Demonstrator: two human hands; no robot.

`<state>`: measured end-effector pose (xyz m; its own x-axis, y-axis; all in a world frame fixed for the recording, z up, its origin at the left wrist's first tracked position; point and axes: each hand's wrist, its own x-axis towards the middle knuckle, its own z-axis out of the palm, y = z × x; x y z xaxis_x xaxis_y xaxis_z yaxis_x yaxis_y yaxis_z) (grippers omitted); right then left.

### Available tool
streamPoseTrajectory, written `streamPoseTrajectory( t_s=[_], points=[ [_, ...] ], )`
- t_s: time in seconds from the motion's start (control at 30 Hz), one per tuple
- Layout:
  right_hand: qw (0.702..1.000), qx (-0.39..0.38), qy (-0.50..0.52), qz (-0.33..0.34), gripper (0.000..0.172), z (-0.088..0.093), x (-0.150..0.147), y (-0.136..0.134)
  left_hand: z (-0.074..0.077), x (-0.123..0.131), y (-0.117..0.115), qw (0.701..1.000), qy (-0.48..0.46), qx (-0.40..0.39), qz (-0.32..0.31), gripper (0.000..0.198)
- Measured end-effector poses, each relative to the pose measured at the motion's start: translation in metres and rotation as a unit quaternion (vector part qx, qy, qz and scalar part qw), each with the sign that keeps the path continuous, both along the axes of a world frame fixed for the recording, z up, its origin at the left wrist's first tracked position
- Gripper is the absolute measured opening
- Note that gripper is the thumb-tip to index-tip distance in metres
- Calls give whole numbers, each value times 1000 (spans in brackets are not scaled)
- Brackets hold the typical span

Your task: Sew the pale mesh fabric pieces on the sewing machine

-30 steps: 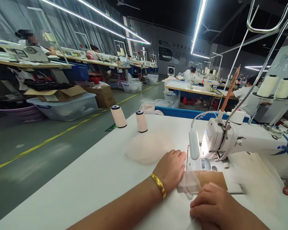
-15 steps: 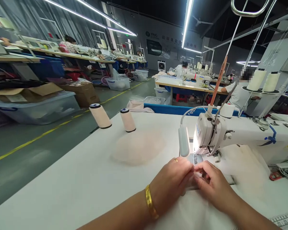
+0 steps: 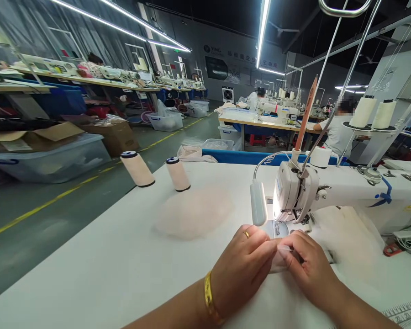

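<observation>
My left hand [image 3: 246, 262], with a gold ring and bracelet, pinches the edge of a sheer pale fabric [image 3: 279, 264]. Close beside it, my right hand [image 3: 306, 260] grips the same fabric between thumb and fingers. Both hands are just in front of the needle area of a white sewing machine [image 3: 296, 192], whose lamp [image 3: 258, 203] lights the spot. The fabric hangs down toward me, and part of it is hidden under the hands. A sheer beige piece [image 3: 195, 212] lies flat on the white table [image 3: 89, 265] to the left. More sheer fabric [image 3: 349, 237] lies right of the needle.
Two peach thread cones [image 3: 138, 169] stand at the table's far left edge. A pencil [image 3: 306, 114] sticks up above the machine head. Thread cones [image 3: 363, 112] sit on a stand at the right. A person in white [image 3: 340, 130] sits beyond the machine. Boxes [image 3: 48, 155] line the aisle.
The view has shifted slightly, so the scene sits a little further left. Both hands keep hold of the fabric near the needle, their fingers slightly rearranged on its edge.
</observation>
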<state>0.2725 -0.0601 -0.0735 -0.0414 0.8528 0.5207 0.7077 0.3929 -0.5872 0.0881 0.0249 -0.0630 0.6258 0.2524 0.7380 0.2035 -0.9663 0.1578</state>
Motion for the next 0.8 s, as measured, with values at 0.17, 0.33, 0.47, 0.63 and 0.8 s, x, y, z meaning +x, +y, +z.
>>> streamPoseTrajectory(
  t_s=[0.17,0.33,0.47,0.63,0.8],
  points=[
    [1000,18,-18,-6,18,-3,2,0,1,1,-1,1000,-24,1,7,27],
    [1000,22,-22,-4,18,-5,2,0,0,0,-2,999,-25,-22,6,26],
    [1000,21,-14,3,17,-5,1,0,1,1,-3,999,-42,-21,0,28],
    [1000,20,-17,6,18,-4,0,0,2,2,-3,999,-53,-7,3,28],
    [999,35,-31,-5,23,-4,0,2,5,2,-4,998,-65,5,6,29]
  ],
)
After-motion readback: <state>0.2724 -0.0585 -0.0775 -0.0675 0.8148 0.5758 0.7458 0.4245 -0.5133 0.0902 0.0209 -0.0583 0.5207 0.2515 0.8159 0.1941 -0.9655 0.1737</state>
